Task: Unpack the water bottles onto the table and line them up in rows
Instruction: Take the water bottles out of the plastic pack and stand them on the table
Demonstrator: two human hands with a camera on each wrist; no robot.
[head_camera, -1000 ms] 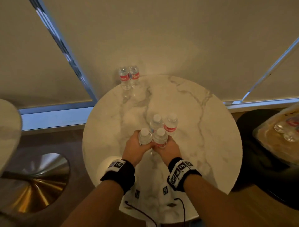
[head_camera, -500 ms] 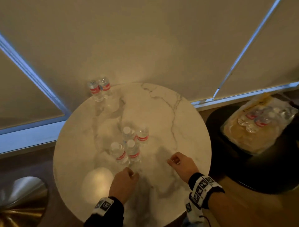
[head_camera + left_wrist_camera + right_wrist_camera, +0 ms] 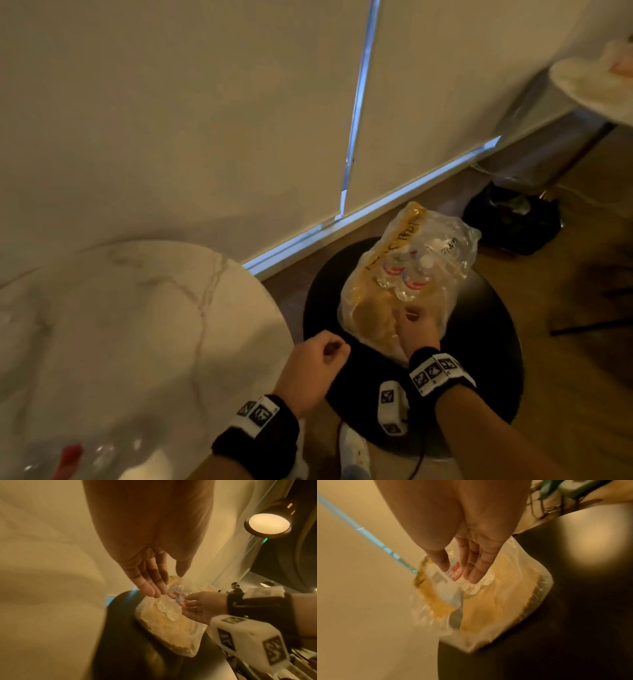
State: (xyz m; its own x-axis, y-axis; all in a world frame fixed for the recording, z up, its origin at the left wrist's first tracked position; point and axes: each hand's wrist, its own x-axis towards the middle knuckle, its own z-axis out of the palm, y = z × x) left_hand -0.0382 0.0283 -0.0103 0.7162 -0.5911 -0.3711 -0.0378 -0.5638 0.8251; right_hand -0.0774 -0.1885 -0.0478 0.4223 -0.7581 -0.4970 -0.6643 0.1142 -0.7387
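Note:
A torn clear plastic pack (image 3: 373, 308) with a yellowish base lies on a round black stool (image 3: 479, 359), right of the marble table (image 3: 137, 325). Several red-labelled water bottles (image 3: 407, 277) are bunched at its far end. My right hand (image 3: 407, 313) reaches into the wrap. In the right wrist view its straight fingers and thumb (image 3: 459, 574) stand on either side of one bottle (image 3: 471, 589) and touch it. My left hand (image 3: 334, 347) hovers over the stool's near left edge with relaxed fingers (image 3: 150, 588) and holds nothing. A blurred bottle (image 3: 72, 455) shows at the table's near left.
A black bag (image 3: 510, 222) sits on the wooden floor behind the stool, by the blind-covered window wall. Another pale round tabletop (image 3: 599, 78) juts in at the top right. A dark chair leg (image 3: 599, 325) stands right of the stool. A cable (image 3: 421, 455) hangs below my right wrist.
Both hands let go of the bottles on the marble table and swung right to the pack. My view turned with them, so the lined-up bottles have left the picture.

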